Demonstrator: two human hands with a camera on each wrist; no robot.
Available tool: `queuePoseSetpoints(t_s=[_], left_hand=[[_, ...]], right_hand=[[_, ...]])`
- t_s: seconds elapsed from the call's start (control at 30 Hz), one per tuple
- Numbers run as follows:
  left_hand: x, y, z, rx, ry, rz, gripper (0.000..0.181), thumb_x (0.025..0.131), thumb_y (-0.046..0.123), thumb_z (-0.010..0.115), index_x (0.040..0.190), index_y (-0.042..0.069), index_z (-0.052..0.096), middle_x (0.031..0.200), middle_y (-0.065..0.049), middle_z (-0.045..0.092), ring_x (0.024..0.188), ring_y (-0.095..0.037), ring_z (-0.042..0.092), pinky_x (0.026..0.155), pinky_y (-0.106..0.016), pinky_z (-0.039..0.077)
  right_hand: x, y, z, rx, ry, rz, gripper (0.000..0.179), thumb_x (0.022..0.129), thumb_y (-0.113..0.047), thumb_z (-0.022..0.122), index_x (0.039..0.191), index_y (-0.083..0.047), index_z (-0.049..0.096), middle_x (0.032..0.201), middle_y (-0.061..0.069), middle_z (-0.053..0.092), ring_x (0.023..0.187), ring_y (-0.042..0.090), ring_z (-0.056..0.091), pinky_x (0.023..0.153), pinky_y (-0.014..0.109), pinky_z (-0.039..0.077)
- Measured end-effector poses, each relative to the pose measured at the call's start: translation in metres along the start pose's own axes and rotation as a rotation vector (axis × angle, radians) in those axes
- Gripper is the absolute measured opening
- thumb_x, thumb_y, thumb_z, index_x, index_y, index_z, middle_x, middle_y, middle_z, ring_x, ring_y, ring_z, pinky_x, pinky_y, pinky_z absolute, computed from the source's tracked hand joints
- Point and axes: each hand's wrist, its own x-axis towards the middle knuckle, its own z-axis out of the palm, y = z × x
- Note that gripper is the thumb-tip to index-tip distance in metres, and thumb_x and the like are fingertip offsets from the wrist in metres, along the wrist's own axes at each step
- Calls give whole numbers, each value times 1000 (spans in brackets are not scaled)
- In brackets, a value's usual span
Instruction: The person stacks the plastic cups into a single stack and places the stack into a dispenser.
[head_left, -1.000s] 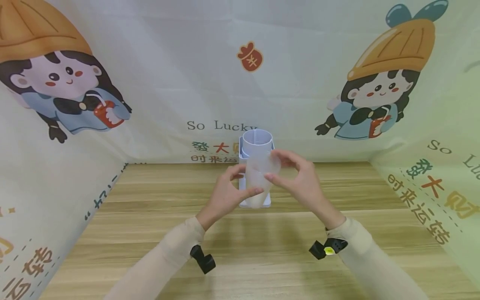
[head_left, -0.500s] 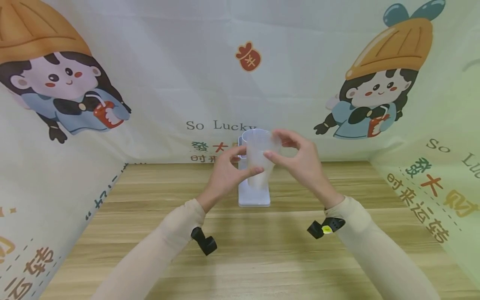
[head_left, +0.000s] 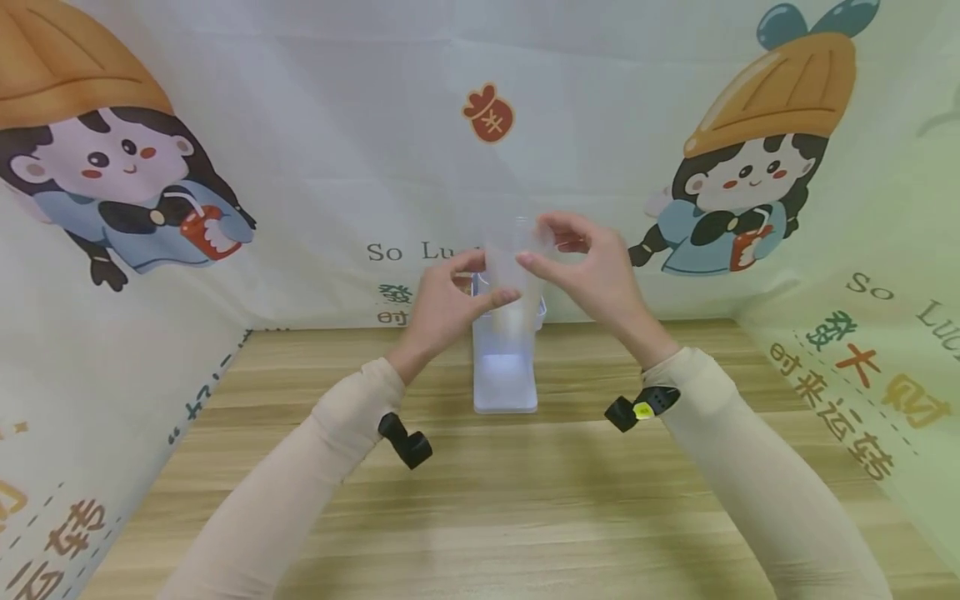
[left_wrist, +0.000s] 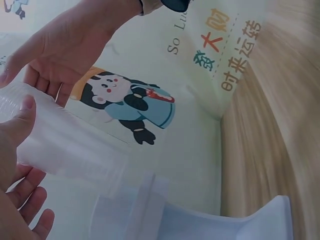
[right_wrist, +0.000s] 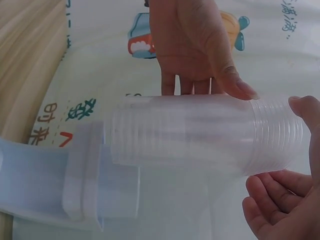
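Observation:
Both hands hold a stack of clear plastic cups [head_left: 513,242] with the ribbed rims upward. My left hand [head_left: 450,304] grips its left side, thumb across the front. Higher up on the right, my right hand [head_left: 596,267] pinches it between thumb and fingers. Behind and below the cups stands a pale blue-white holder [head_left: 504,385] with a flat base and a round tube. The stack hides much of that tube in the head view. In the right wrist view, the lower end of the stack [right_wrist: 190,130] is close to the holder's tube [right_wrist: 120,190]; I cannot tell whether they touch.
The wood-grain table [head_left: 480,492] runs under the arms. A printed cloth backdrop [head_left: 360,125] rises right behind the holder and along both sides. Small black cameras [head_left: 408,442] are strapped to the wrists.
Both hands have raised the stack of cups from in front of the holder's base to above and in front of its tube. The holder has stayed in place.

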Motion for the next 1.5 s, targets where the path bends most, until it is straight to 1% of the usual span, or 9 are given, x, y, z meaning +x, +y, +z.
queuePoseSetpoints(t_s=[0.1,0.27,0.43,0.63,0.87,0.97,1.1,1.4,1.5], left_hand=[[8,4,-4,-4,2,22,55,81,38,81,129,15,64,125,-5,68,119,-20,59,107,-42,46],[22,13,-8,-16,8,19,56,82,39,80,130,15,63,128,-5,67,121,-18,57,108,-42,44],[37,21,-10,-24,36,19,57,81,41,80,130,17,63,130,1,66,121,-14,56,107,-37,43],[52,23,-12,-18,64,-1,57,81,41,80,131,18,64,133,1,66,125,-18,57,107,-36,43],[60,14,-12,-11,71,-8,57,83,41,79,132,18,62,134,1,65,123,-13,57,107,-36,44],[62,10,-10,-19,66,-9,55,83,41,78,132,18,63,134,1,65,124,-12,57,107,-37,43],[64,3,-8,-23,57,-29,56,84,39,79,132,18,62,134,0,65,126,-13,57,109,-37,43],[63,-10,-4,-15,13,-80,58,84,39,79,134,18,61,135,-1,65,127,-14,56,109,-39,43],[62,-15,-3,-14,-7,-90,58,83,40,79,134,18,61,136,-1,64,129,-16,55,110,-41,43]], right_hand=[[10,-3,-1,8,7,-6,55,84,-27,80,131,-7,62,126,10,67,112,20,60,104,38,49],[27,-5,-5,8,31,-24,54,84,-27,79,131,-6,62,123,10,67,109,18,60,104,40,48],[42,-8,-10,8,59,-34,53,85,-27,78,131,-5,62,124,11,67,109,17,60,104,39,49],[57,-8,-10,-7,69,-23,56,85,-31,78,132,-7,61,127,9,66,111,17,59,106,35,48],[68,3,-1,-1,74,-31,56,85,-31,78,132,-6,61,128,10,65,110,18,59,106,36,48],[70,10,2,-11,77,-21,57,85,-33,78,133,-7,60,128,9,65,110,18,59,105,34,47],[70,19,7,-15,77,-8,59,85,-35,78,134,-8,59,127,8,66,110,16,59,105,31,47],[66,34,17,-2,76,6,58,84,-33,79,133,-6,60,127,10,66,110,20,60,104,35,48],[65,39,20,-6,69,30,59,84,-35,78,133,-8,60,127,9,65,111,20,59,105,35,47]])
